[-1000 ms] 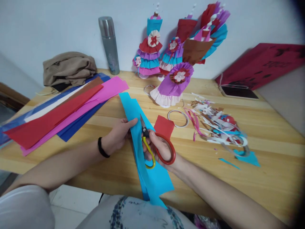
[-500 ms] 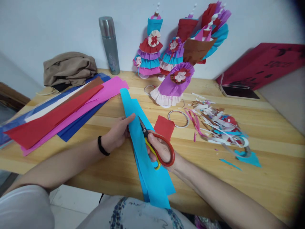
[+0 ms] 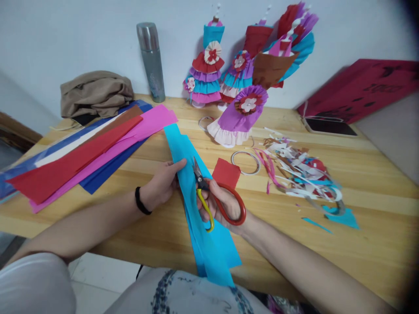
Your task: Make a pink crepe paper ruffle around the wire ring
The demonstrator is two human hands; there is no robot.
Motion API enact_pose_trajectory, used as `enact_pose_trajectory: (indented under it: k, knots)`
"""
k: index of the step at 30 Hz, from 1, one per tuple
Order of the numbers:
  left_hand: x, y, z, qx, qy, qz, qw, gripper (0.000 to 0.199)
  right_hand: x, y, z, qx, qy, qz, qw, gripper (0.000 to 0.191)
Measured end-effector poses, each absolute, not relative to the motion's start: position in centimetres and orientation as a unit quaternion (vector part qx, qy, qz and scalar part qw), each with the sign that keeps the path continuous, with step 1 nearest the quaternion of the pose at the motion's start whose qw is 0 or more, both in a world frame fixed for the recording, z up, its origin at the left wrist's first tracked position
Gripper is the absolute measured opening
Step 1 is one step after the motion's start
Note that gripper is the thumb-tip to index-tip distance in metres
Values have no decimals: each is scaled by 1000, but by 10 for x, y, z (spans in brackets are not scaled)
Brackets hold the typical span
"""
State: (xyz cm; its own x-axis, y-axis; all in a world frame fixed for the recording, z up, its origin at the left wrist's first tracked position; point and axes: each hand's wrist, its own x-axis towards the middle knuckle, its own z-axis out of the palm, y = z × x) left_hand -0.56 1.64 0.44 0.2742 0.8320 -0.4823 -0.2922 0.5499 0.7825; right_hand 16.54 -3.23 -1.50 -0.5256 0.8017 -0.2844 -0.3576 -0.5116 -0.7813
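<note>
My left hand (image 3: 167,179) pinches the left edge of a long strip of blue crepe paper (image 3: 214,257), thumb on top and the other fingers beneath. In my right hand (image 3: 218,204) are scissors (image 3: 200,179) with one red and one yellow handle. Their blades point away from me, slightly parted, at the long slit between two parts of the blue paper. The paper's near end hangs over the table edge against my clothes. A torn red paper square (image 3: 225,173) lies just right of the scissors.
Colored paper strips (image 3: 75,161) lie on the left, near a brown cloth (image 3: 94,93) and a flask (image 3: 151,65). Several paper-dressed figures (image 3: 206,65) stand at the back. Tape rolls (image 3: 245,173), paper scraps (image 3: 304,168), a phone (image 3: 329,126) and a dark pink bag (image 3: 363,89) are rightward.
The scissors have opened wider, their handles spreading apart, and shifted slightly right. My left hand has stayed nearly in place on the blue paper.
</note>
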Motion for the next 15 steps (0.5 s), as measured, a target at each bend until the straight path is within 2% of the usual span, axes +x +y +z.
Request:
enact_pose_trajectory:
  k: [6, 15]
  knots:
    - [-6, 15, 4, 294, 462, 369, 751, 32, 163, -31, -12, -305, -334, 810, 373, 57]
    - [-2, 10, 7, 310, 451, 362, 755, 35, 161, -31, -10, -363, -386, 751, 394, 61]
